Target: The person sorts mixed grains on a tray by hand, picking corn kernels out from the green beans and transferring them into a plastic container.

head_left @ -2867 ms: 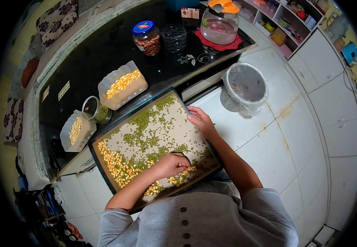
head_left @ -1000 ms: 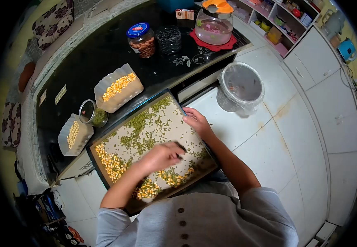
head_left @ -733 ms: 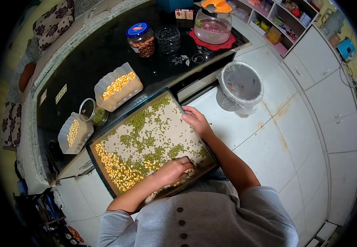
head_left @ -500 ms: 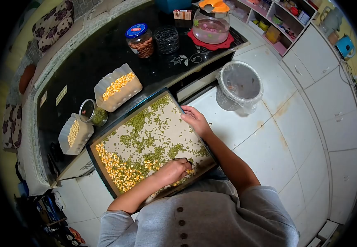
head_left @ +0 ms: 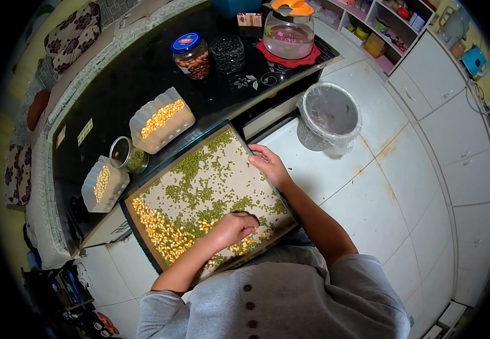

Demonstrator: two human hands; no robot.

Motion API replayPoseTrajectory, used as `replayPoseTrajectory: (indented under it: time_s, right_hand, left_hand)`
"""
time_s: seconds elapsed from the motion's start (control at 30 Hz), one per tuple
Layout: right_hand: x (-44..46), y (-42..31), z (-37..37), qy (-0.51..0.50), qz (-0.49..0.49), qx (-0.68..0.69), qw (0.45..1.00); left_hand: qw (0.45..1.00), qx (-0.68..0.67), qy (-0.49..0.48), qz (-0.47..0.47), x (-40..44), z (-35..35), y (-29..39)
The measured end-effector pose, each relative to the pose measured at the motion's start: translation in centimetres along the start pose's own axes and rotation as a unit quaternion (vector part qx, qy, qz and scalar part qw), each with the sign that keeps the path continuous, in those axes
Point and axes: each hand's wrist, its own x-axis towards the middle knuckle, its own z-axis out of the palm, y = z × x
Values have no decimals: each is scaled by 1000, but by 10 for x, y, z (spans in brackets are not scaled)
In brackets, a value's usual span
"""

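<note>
A shallow rectangular tray (head_left: 236, 148) with a dark rim and pale bottom holds green mung beans (head_left: 188, 168) and yellow corn kernels (head_left: 163, 231). The corn lies thickest in its left corner, with a smaller pile near the front edge. My left hand (head_left: 234, 229) is low over the front part of the tray, its fingers curled together among the beans; whatever they pinch is hidden. On the right rim, my right hand (head_left: 270, 166) grips the tray's side.
On the black table (head_left: 126, 90) stand a corn container (head_left: 165, 133), a pale-bean container (head_left: 106, 192), a glass jar (head_left: 137, 161) lying tilted, a blue-lidded nut jar (head_left: 191, 56), a dark-filled jar (head_left: 228, 56) and an orange-topped pitcher (head_left: 289, 39). A lined bin (head_left: 313, 135) stands on the floor.
My left hand has shifted slightly up and left, away from the front edge, uncovering a small pile of corn there. My right hand keeps its place on the rim.
</note>
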Motion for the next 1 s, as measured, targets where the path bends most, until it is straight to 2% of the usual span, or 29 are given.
replayPoseTrajectory:
  time_s: [0.03,0.1,0.13,0.23,0.27,0.33,0.37,0.5,0.57,0.6,0.63,0.67,0.7,0.77,0.8,0.83,0.87,0.93,0.97,1.0]
  right_hand:
    - [0,0,0,0,0,0,1000]
    - [-1,-2,1,0,3,0,1000]
    - [-1,-3,2,-1,3,0,1000]
    - [-2,-6,1,1,8,-4,1000]
    - [-2,-7,1,5,9,-7,1000]
    - [-2,-8,4,0,8,-7,1000]
    - [-3,-11,5,-5,13,9,1000]
    - [-3,-12,5,-13,24,19,999]
    - [-3,-12,5,-12,23,17,1000]
    - [-3,-11,4,-9,24,14,1000]
    - [-4,-11,3,-7,25,14,1000]
    - [-4,-11,3,-14,22,13,1000]
    - [-4,-10,2,-20,19,12,1000]
    - [-1,-4,0,-10,21,7,1000]
    - [-1,-2,0,-6,21,4,1000]
    - [-2,-4,0,2,24,3,1000]
    - [-3,-8,2,4,28,-6,1000]
    - [-2,-6,1,3,31,-5,999]
    - [-1,-5,1,4,32,-5,999]
    - [0,-4,0,2,22,-8,1000]
  left_hand:
    - [1000,0,0,0,0,-4,3]
    - [982,-118,-28,-144,1,-16,11]
    - [967,-192,-15,-165,2,-19,9]
    - [959,-228,33,-166,1,-43,11]
    - [964,-214,56,-151,1,-58,6]
    - [961,-178,166,-133,3,-96,7]
    - [961,-115,221,-124,5,-119,13]
    - [914,52,388,-105,21,-199,-2]
    - [908,111,382,-128,30,-227,-7]
    - [913,95,371,-141,34,-237,-15]
    - [917,78,359,-155,37,-240,-19]
    - [913,131,347,-171,38,-241,-19]
    - [915,128,343,-171,37,-238,-22]
    - [899,184,388,-87,36,-229,-29]
    - [896,193,390,-85,33,-219,-29]
    - [918,121,362,-103,33,-201,-9]
    - [943,65,317,-79,31,-181,-4]
    - [974,107,193,-45,26,-136,14]
    - [989,37,113,-90,26,-111,26]
    - [996,26,81,-39,22,-85,24]
